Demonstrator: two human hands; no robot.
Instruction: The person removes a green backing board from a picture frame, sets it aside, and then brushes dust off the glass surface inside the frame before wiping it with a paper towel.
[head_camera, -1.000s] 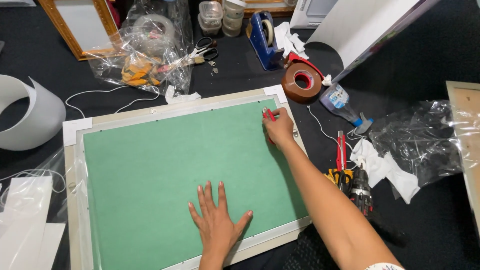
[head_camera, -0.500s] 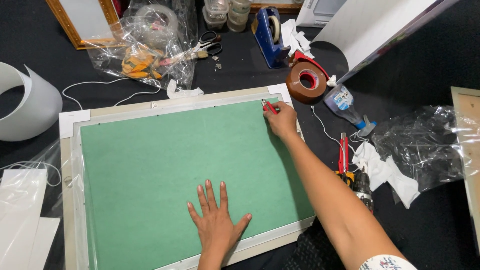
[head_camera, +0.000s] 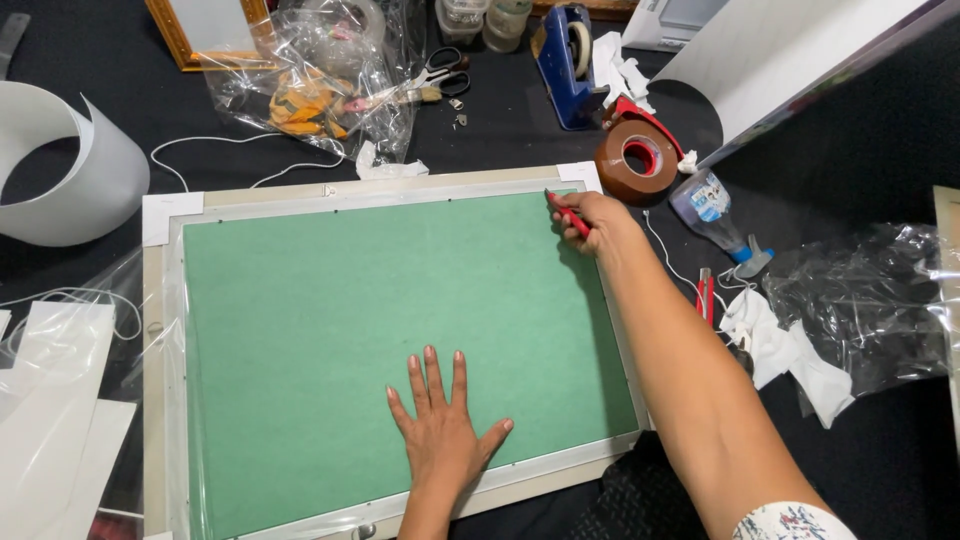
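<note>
One green board (head_camera: 340, 330), two tape rolls (head_camera: 637, 160), one pair of scissors (head_camera: 440, 72), one spray bottle (head_camera: 712, 208), two hands (head_camera: 445, 430).

left hand (head_camera: 440, 425): laid flat, palm down, fingers spread and pointing away from the body, wrist straight | right hand (head_camera: 592, 216): fingers curled closed in a pinch grip, knuckles up | right arm: extended forward and leftward, forearm bare, patterned sleeve seen at the upper arm | hands held well apart
</note>
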